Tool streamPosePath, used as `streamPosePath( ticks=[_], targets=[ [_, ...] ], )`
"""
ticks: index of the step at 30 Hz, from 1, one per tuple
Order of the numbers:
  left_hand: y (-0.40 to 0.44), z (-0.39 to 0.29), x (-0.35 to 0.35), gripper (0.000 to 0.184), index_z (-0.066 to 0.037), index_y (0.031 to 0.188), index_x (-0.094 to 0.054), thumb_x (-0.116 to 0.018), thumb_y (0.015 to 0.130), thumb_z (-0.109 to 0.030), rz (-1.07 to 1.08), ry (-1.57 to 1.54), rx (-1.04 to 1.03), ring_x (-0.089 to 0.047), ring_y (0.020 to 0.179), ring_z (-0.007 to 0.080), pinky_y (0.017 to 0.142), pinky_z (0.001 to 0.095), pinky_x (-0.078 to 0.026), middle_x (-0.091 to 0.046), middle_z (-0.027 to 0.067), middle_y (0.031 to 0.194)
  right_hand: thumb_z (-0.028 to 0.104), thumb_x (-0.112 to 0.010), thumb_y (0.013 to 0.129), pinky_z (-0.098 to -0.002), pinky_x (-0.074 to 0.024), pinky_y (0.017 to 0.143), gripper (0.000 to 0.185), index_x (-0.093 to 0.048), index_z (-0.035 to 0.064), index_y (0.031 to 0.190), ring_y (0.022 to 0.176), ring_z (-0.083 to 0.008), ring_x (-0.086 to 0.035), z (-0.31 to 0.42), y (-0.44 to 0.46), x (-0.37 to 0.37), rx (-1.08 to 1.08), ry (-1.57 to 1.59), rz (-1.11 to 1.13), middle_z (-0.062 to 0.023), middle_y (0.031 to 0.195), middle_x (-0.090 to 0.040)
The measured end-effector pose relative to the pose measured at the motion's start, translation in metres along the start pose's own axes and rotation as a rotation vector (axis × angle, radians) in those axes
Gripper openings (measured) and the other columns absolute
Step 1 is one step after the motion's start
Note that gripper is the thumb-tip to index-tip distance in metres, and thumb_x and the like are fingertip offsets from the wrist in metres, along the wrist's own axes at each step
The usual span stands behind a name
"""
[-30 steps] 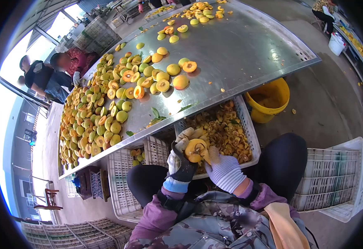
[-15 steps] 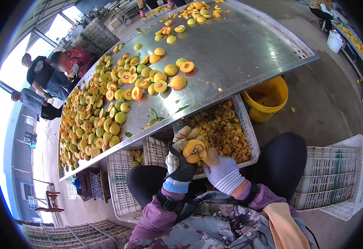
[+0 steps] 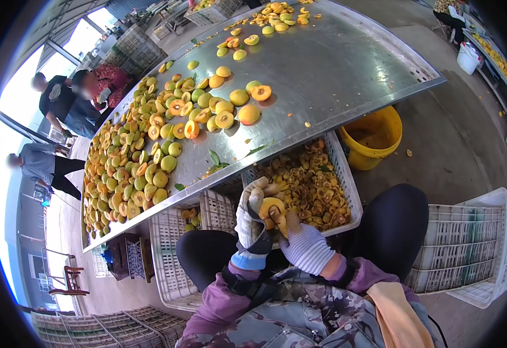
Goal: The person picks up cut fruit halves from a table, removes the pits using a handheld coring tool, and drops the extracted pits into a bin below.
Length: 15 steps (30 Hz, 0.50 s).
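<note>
Along the left end of the metal worktop (image 3: pixel 334 64), halved fruit (image 3: pixel 120 168) lies heaped; beneath its near edge stands a crate (image 3: pixel 349 182) of scraps (image 3: pixel 314 188). Just off that edge, the gloved left hand (image 3: pixel 250 216) curls around a fruit half (image 3: pixel 269 203), and the right hand (image 3: pixel 307 246) pinches at its cut face.

Wearing mismatched gloves. Left hand (image 3: pixel 250 219): off-white knit, dark patches on the palm side, light-blue cuff (image 3: pixel 249 260). Right hand (image 3: pixel 308 247): white, thin bluish-purple stripes running around. Purple sleeves (image 3: pixel 217 298), fine-striped, black bands (image 3: pixel 351 270) strapped round both near the wrist. Grey garment (image 3: pixel 300 325) over the front, camo-type print, pale and dark-purple blotches. Plain tan cloth (image 3: pixel 401 319) hanging at right side. Dark trousers (image 3: pixel 404 223), no markings readable. Thin black cord (image 3: pixel 437 332) lower right.
</note>
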<state>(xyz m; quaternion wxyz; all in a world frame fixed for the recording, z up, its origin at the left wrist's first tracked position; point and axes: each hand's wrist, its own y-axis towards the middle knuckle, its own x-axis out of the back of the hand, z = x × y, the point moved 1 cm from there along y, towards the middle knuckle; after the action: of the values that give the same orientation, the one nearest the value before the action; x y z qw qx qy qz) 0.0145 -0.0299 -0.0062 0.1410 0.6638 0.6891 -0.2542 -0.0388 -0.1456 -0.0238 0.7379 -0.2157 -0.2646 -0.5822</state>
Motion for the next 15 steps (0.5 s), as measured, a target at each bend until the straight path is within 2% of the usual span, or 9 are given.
streamPosePath(
  ticks=[2, 5, 6, 7, 8, 10, 11, 13, 15],
  targets=[
    [-0.002, -0.005, -0.002, 0.045, -0.002, 0.115, -0.05, -0.063, 0.089, -0.037, 0.018, 0.07, -0.042, -0.059, 0.088, 0.0217, 0.076, 0.0323, -0.053, -0.06, 0.0121, 0.098, 0.017, -0.061, 0.08, -0.0476, -0.0519, 0.061, 0.047, -0.043, -0.0078, 0.116, 0.068, -0.0422, -0.062, 0.001, 0.0, -0.003, -0.034, 0.023, 0.041, -0.023, 0.075, -0.061],
    [0.001, -0.008, 0.002, 0.044, -0.001, 0.113, -0.052, -0.065, 0.088, -0.035, 0.076, 0.157, -0.122, -0.061, 0.085, 0.0193, 0.072, 0.0292, -0.053, -0.062, 0.0114, 0.095, 0.022, -0.059, 0.085, -0.0477, -0.0518, 0.058, 0.039, -0.043, -0.0031, 0.109, 0.065, -0.0426, -0.062, -0.003, 0.001, -0.011, 0.022, 0.236, -0.012, -0.0225, 0.069, -0.06],
    [0.003, -0.009, 0.003, 0.043, 0.0, 0.113, -0.054, -0.067, 0.087, -0.033, 0.116, 0.173, -0.16, -0.062, 0.082, 0.0175, 0.07, 0.0273, -0.052, -0.063, 0.0108, 0.094, 0.017, -0.059, 0.083, -0.0474, -0.0522, 0.062, 0.038, -0.044, -0.0052, 0.11, 0.069, -0.0442, -0.061, -0.002, 0.002, -0.011, 0.127, 0.315, -0.038, -0.025, 0.075, -0.06],
    [0.002, -0.011, 0.001, 0.046, 0.0, 0.112, -0.054, -0.061, 0.09, -0.04, 0.131, 0.199, -0.137, -0.061, 0.085, 0.0183, 0.073, 0.0292, -0.052, -0.062, 0.0117, 0.096, 0.012, -0.059, 0.081, -0.0471, -0.0526, 0.067, 0.038, -0.046, -0.0074, 0.111, 0.074, -0.0458, -0.061, -0.001, 0.003, -0.009, 0.233, 0.393, -0.065, -0.0275, 0.082, -0.06],
    [0.004, -0.011, 0.001, 0.046, 0.0, 0.112, -0.054, -0.061, 0.09, -0.04, 0.131, 0.2, -0.138, -0.061, 0.085, 0.0183, 0.073, 0.0292, -0.052, -0.062, 0.0117, 0.096, 0.012, -0.059, 0.081, -0.0471, -0.0526, 0.067, 0.038, -0.046, -0.0074, 0.111, 0.074, -0.0458, -0.061, -0.001, 0.002, -0.006, 0.234, 0.393, -0.066, -0.0275, 0.082, -0.06],
    [0.008, -0.009, 0.003, 0.054, 0.001, 0.111, -0.054, -0.052, 0.093, -0.05, 0.164, 0.034, 0.119, -0.061, 0.087, 0.019, 0.076, 0.0299, -0.051, -0.062, 0.0126, 0.097, 0.014, -0.059, 0.082, -0.0474, -0.0523, 0.064, 0.033, -0.049, -0.0048, 0.107, 0.069, -0.0432, -0.062, 0.006, 0.002, 0.008, 0.028, 0.253, 0.011, -0.0237, 0.076, -0.061],
    [0.009, -0.007, 0.006, 0.061, 0.003, 0.113, -0.053, -0.043, 0.094, -0.055, 0.266, 0.205, 0.11, -0.06, 0.091, 0.0197, 0.078, 0.0299, -0.05, -0.061, 0.0141, 0.102, 0.014, -0.059, 0.082, -0.0474, -0.0523, 0.064, 0.033, -0.049, -0.0048, 0.107, 0.069, -0.0432, -0.062, 0.003, 0.004, 0.012, 0.028, 0.254, 0.011, -0.0237, 0.076, -0.061],
    [0.012, 0.0, 0.018, 0.06, 0.006, 0.107, -0.057, -0.043, 0.095, -0.051, 0.238, 0.162, 0.147, -0.062, 0.085, 0.0185, 0.073, 0.0281, -0.05, -0.064, 0.0137, 0.096, 0.018, -0.058, 0.083, -0.047, -0.0513, 0.057, 0.029, -0.05, -0.0018, 0.103, 0.063, -0.0393, -0.062, -0.005, 0.005, 0.02, 0.112, -0.141, 0.069, -0.0189, 0.068, -0.062],
    [0.013, 0.002, 0.024, 0.06, 0.006, 0.104, -0.059, -0.043, 0.096, -0.05, 0.204, 0.216, 0.209, -0.063, 0.082, 0.0179, 0.072, 0.0278, -0.051, -0.065, 0.0135, 0.094, 0.019, -0.058, 0.083, -0.0467, -0.0504, 0.054, 0.029, -0.05, -0.0009, 0.103, 0.06, -0.0378, -0.062, -0.011, 0.007, 0.016, 0.112, -0.203, 0.036, -0.0169, 0.065, -0.061]
  ],
)
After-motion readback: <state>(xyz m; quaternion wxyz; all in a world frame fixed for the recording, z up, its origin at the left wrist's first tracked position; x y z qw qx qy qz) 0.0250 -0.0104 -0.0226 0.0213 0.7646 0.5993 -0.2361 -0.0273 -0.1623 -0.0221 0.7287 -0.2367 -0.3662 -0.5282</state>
